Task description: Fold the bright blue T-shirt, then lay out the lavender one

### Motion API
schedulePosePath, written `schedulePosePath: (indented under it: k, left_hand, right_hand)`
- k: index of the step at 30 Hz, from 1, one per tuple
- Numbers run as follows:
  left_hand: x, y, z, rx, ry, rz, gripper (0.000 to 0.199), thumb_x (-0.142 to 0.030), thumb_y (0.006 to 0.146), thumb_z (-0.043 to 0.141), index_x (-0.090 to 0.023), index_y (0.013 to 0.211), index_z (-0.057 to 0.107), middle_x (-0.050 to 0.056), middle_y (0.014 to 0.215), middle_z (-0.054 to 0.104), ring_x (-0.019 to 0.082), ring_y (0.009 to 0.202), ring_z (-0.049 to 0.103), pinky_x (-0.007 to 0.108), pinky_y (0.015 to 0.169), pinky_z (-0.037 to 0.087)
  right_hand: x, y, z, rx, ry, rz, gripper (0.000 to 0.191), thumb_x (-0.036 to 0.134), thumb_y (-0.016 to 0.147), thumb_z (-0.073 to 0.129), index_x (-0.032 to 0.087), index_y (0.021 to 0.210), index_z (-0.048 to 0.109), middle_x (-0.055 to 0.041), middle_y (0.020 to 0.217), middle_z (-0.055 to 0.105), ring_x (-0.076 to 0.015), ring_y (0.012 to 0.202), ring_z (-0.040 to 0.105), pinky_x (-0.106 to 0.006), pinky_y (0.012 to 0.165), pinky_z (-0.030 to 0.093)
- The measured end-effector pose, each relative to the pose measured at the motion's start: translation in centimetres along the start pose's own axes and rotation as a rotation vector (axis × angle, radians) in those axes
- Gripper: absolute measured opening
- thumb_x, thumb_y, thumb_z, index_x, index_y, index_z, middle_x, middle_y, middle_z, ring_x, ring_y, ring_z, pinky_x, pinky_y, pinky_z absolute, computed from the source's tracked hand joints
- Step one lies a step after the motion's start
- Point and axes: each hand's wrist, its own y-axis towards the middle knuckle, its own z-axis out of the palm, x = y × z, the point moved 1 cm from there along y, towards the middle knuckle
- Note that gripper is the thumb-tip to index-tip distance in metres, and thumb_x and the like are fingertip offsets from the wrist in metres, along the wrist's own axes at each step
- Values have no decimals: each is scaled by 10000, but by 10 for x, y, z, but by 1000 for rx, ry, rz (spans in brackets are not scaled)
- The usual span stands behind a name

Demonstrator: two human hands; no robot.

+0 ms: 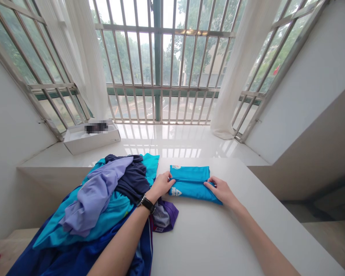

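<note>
Though barred, window (pixel 158 61) beyond white table (pixel 198 237).

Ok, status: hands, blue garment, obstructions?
Left hand, right hand pinching opposite ends of folded blue garment. Garment on white table. Clothes pile at left, not covering it.

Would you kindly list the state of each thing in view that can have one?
Bright blue cloth garment with white print: folded into a flat oblong
Bare left hand: gripping garment's left end
Bare right hand: gripping garment's right end
Heap of lavender, navy and turquoise clothes: crumpled, loose
Black-strapped wristwatch: fastened on left wrist
White rectangular box: open or shut unclear
Sheer white curtains: drawn aside
</note>
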Motion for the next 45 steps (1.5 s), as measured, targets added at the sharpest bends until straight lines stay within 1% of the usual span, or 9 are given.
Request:
schedulePosePath:
  k: [4, 14, 19, 23, 27, 35, 39, 42, 45]
  left_hand:
    - [-1, -1, 0, -7, 30, 4, 134, -324, 859, 584, -194, 883, 602, -14, 658, 612, 177, 660, 587, 266, 638, 386]
    - [-3, -2, 1, -18, 83, 0, 149, -331, 862, 602, -197, 928, 593, -2, 662, 618, 198, 690, 617, 265, 640, 396]
    - [-8, -4, -4, -37, 38, -68, 125, -273, 935, 488, -189, 990, 564, 4, 636, 626, 197, 683, 641, 267, 648, 409]
    - [-10, -6, -9, 48, -147, -86, 313, -451, 881, 570, -199, 1058, 515, -49, 590, 597, 176, 557, 618, 254, 577, 414]
    - [-10, -7, -8, 118, -120, -52, 292, -356, 841, 601, -220, 1077, 495, -55, 666, 606, 162, 555, 612, 244, 565, 414]
    - [-11, -10, -4, 109, 164, 7, 203, -257, 927, 514, -204, 1121, 489, 21, 790, 656, 234, 816, 673, 293, 718, 462]
    - [-25, -15, -9, 4, 351, 25, 197, -272, 971, 449, -194, 1141, 511, 92, 1015, 659, 253, 937, 667, 337, 783, 496]
    - [-43, -19, -10, -150, 398, 165, 272, -296, 1010, 349, -187, 1162, 545, 125, 1210, 604, 258, 1127, 597, 385, 942, 473]
    - [-55, -23, 5, -159, 399, 381, 399, -385, 1015, 338, -174, 1308, 510, 138, 1440, 482, 292, 1386, 379, 443, 1120, 341]
  right_hand:
    - [0, 0, 0, -32, 10, 19, 341, 579, 820, 547, 244, 785, 602, -39, 809, 681, -230, 819, 609, -337, 720, 472]
    - [-2, 0, 4, -115, -112, 84, 361, 612, 792, 574, 258, 732, 535, 5, 630, 576, -212, 658, 579, -317, 624, 420]
    - [-4, 0, 5, -112, -159, 85, 361, 607, 807, 559, 256, 729, 528, 16, 616, 547, -206, 647, 581, -305, 604, 397]
    - [-4, 0, 6, -123, -170, 88, 352, 594, 807, 561, 254, 721, 532, 21, 615, 549, -197, 642, 579, -289, 589, 387]
    - [-3, 0, 5, -136, -172, 91, 337, 572, 802, 569, 251, 707, 536, 25, 605, 558, -186, 622, 575, -275, 573, 380]
    - [-1, -1, 7, -153, -199, 72, 334, 558, 821, 558, 248, 702, 527, 26, 601, 572, -175, 599, 577, -264, 556, 372]
    - [0, -1, 8, -150, -213, 65, 329, 554, 826, 553, 248, 706, 530, 29, 598, 571, -170, 588, 577, -262, 547, 369]
    - [-1, 0, 9, -147, -223, 61, 329, 553, 829, 550, 248, 708, 524, 29, 600, 569, -171, 594, 580, -261, 545, 369]
    - [-2, 1, 10, -147, -233, 61, 326, 547, 834, 550, 247, 711, 518, 28, 595, 569, -172, 592, 580, -262, 549, 372]
